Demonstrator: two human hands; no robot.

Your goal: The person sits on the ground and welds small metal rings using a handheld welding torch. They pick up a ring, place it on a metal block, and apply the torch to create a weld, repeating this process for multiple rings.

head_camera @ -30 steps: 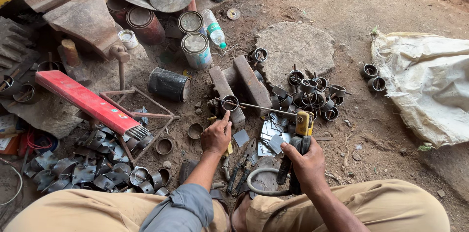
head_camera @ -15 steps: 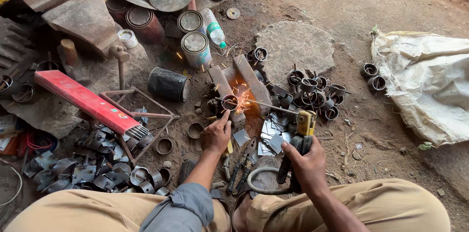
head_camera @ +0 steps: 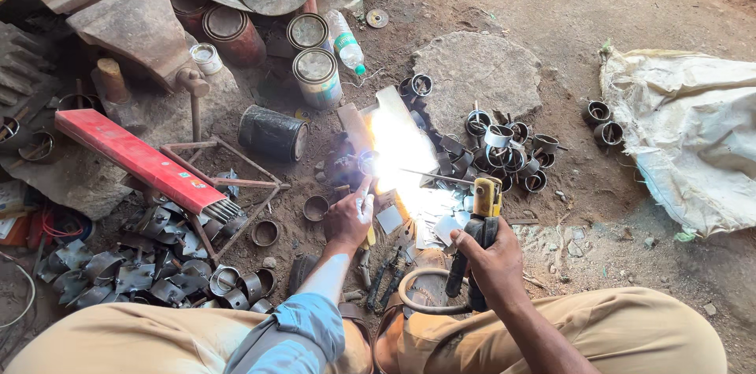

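My right hand (head_camera: 488,252) grips a yellow-and-black welding electrode holder (head_camera: 485,201); its thin rod (head_camera: 429,175) points left to a small metal ring (head_camera: 368,161) on the ground. A bright white arc glare (head_camera: 402,149) burns at the rod's tip and washes out the metal bars beside it. My left hand (head_camera: 346,220) reaches up to the ring and holds a small light strip against it. I squat with both knees at the bottom of the view.
A heap of welded metal rings (head_camera: 504,149) lies right of the arc. Cut metal pieces (head_camera: 134,264) and a red electrode box (head_camera: 138,157) are at the left. Tins (head_camera: 316,75), a flat stone (head_camera: 476,71) and a white sack (head_camera: 693,134) surround the spot.
The arc has grown from no spark, through a small orange glow, to a large white glare. Both hands hold nearly the same places.
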